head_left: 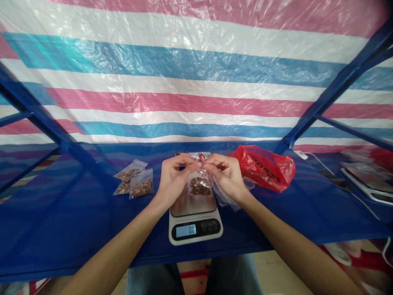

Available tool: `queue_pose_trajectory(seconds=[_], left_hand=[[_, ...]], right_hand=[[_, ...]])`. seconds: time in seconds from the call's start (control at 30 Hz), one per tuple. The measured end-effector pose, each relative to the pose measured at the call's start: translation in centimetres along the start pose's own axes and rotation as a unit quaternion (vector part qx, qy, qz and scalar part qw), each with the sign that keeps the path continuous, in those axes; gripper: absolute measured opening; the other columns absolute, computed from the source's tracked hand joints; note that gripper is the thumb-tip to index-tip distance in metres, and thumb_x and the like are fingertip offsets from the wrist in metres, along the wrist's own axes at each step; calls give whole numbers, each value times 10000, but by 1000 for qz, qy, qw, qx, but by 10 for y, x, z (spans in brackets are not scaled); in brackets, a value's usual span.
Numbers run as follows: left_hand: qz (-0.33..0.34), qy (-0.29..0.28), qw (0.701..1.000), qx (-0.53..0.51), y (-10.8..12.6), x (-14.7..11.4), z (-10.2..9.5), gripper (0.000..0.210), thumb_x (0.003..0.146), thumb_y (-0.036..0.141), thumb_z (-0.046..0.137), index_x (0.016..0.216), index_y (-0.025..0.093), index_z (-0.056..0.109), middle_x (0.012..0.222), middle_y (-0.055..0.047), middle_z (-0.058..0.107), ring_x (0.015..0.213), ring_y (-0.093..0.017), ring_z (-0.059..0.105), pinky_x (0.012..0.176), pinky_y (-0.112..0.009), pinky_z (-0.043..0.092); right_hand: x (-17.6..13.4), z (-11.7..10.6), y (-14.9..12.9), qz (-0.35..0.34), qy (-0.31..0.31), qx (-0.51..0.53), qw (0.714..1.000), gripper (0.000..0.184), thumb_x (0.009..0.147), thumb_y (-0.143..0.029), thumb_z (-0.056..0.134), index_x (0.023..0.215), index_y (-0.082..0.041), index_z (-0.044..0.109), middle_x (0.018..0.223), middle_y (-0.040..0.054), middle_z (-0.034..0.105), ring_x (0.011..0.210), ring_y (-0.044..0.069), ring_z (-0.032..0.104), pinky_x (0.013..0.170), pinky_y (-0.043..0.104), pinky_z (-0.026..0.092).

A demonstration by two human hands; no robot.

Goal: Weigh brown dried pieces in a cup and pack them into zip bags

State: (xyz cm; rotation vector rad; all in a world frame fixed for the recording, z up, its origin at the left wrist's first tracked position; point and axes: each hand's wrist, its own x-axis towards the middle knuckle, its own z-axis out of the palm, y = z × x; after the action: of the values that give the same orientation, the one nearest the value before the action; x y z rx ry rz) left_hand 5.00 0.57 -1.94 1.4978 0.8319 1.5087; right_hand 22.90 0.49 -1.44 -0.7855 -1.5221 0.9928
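A small clear zip bag (200, 186) with brown dried pieces in its lower part hangs above the kitchen scale (195, 223), whose display reads 0.0. My left hand (176, 174) pinches the bag's top edge from the left. From the right, my right hand (225, 172) pinches the same edge, and the two thumbs nearly meet. Flat empty clear bags (229, 200) lie partly under my right hand. To the left of the scale rest several filled zip bags (141, 183), overlapping one another.
An open red plastic bag (264, 168) holding more brown pieces lies right of my hands. Blue metal struts (325, 90) rise at both sides of the blue table (92, 237). Striped sheeting (184, 78) hangs behind. Another scale (368, 184) and a white cable stand far right.
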Motion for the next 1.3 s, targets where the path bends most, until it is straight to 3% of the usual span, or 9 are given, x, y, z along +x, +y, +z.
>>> queue_pose_trajectory(seconds=[0.23,0.37,0.5,0.67,0.77,0.83,0.9,1.1,1.3], left_hand=[[22,40,999,-22,-9,3,-2,119,894,345,856,846,237,842,915,-25,697,870,-167,658,780,-287,509],[17,-8,999,-42,-5,5,1,151,843,345,891,781,220,834,918,-45,721,882,-184,679,803,-303,532],[16,21,998,-58,7,12,-5,165,772,318,925,712,206,819,866,-52,754,827,-193,718,799,-315,574],[-35,192,980,-41,31,21,-69,304,664,447,957,724,201,789,824,-36,803,687,-181,741,667,-286,620],[-80,205,976,6,47,12,-122,337,667,449,956,824,186,816,642,-25,747,474,-167,643,405,-237,481],[-115,206,971,45,50,2,-150,353,692,482,935,825,180,807,527,-7,678,347,-145,525,311,-233,363],[-149,215,954,143,46,-6,-170,408,732,582,874,757,198,736,474,27,600,322,-117,443,310,-228,307],[-138,64,880,450,10,-5,-202,353,808,523,683,997,225,702,673,-14,687,559,-223,612,561,-338,481],[-41,11,813,581,-4,2,-212,271,858,380,580,998,230,757,1011,-134,712,976,-361,648,957,-537,520]], right_hand=[[-5,8,-4,-48,36,-127,990,250,985,-366,713,794,-207,685,601,-40,649,501,112,544,532,249,423],[-3,12,-6,-54,20,-105,993,361,979,-454,720,729,-211,627,596,-41,627,534,115,565,558,246,436],[5,4,-12,-26,-33,-51,998,423,965,-557,725,737,-202,705,620,1,713,502,142,630,532,267,492],[-19,-47,-28,-71,85,-149,983,299,1004,-454,719,861,-216,830,781,46,822,641,187,739,656,311,591],[-55,-94,-27,-65,159,-260,950,258,1025,-435,692,954,-240,844,887,54,840,780,225,782,756,350,626],[-79,-121,-19,-70,146,-352,922,211,996,-432,730,1032,-250,833,1014,71,833,936,260,784,853,385,626],[-96,-140,-5,-46,104,-408,906,342,944,-434,789,1234,-254,784,1055,80,794,856,248,753,729,366,620],[-100,-136,25,-3,31,-393,919,446,971,-349,699,1397,-226,647,908,44,725,650,190,675,565,312,585],[-83,-130,-2,-25,26,-434,900,382,989,-282,619,1365,-238,667,833,19,771,663,199,723,656,316,601]])
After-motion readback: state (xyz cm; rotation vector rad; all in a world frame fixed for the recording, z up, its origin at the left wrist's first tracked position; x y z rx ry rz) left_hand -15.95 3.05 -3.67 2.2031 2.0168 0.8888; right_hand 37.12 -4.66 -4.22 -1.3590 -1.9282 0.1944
